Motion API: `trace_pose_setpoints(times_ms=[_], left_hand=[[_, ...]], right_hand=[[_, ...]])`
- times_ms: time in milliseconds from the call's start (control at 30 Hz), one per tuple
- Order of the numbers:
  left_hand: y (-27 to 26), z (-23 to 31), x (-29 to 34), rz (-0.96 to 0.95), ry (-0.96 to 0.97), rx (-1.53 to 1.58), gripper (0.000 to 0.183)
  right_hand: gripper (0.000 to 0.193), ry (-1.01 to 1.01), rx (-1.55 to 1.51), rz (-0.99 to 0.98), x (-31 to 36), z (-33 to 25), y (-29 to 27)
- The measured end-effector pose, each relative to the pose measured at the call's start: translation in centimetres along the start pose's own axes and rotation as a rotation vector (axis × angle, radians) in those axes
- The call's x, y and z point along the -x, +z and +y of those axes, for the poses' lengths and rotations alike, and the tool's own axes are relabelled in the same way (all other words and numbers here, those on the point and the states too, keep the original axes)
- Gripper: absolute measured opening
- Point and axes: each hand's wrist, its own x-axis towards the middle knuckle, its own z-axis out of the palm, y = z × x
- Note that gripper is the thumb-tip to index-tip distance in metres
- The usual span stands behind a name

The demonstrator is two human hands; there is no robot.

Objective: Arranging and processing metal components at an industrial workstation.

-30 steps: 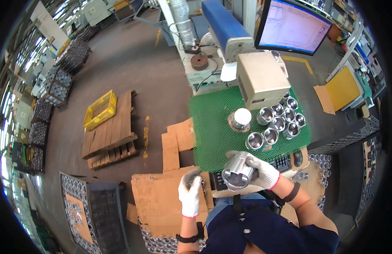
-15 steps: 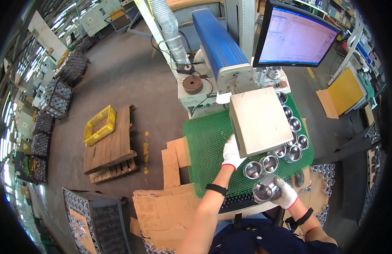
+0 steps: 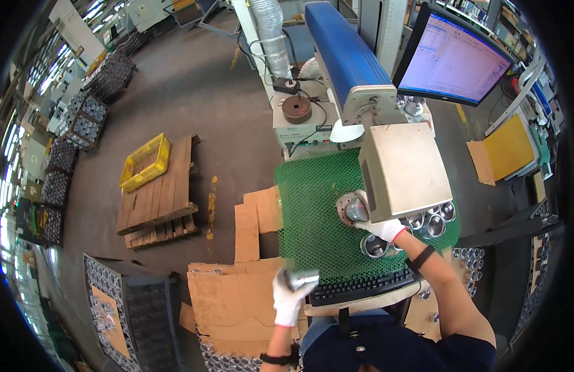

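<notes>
In my gloved left hand [image 3: 288,299] is a shiny cylindrical metal cup [image 3: 304,279], somewhat blurred, held off the near left corner of the green mesh mat [image 3: 309,214]. My gloved right hand [image 3: 381,228] reaches under the beige box-shaped machine head [image 3: 411,170], which hides part of its fingers. Its visible fingers close round another metal cup [image 3: 356,209], seated on a round brownish fixture [image 3: 344,203] on the mat. Beside that hand stand several open metal cups [image 3: 375,246], partly covered by my wrist.
A blue machine arm [image 3: 349,53] carries the box overhead. A black keyboard [image 3: 364,284] lies along the mat's near edge, and a monitor [image 3: 454,59] stands at far right. Cardboard [image 3: 237,304] covers stacked parts at left. Beyond are a wooden pallet [image 3: 160,201] and yellow crate [image 3: 144,164].
My left hand has come out from beside the machine head toward me with a cup. My right hand has carried its cup from the near edge to the fixture. The view has shifted slightly.
</notes>
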Motion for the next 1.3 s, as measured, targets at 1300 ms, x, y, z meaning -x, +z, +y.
trace_pose_setpoints(times_ms=[1300], left_hand=[[-10.5, 9.6, 8.4, -0.470, -0.505, 1.722, 0.086]], right_hand=[[0.040, -0.109, 0.094, 0.511, 22.5, -10.3, 5.5]])
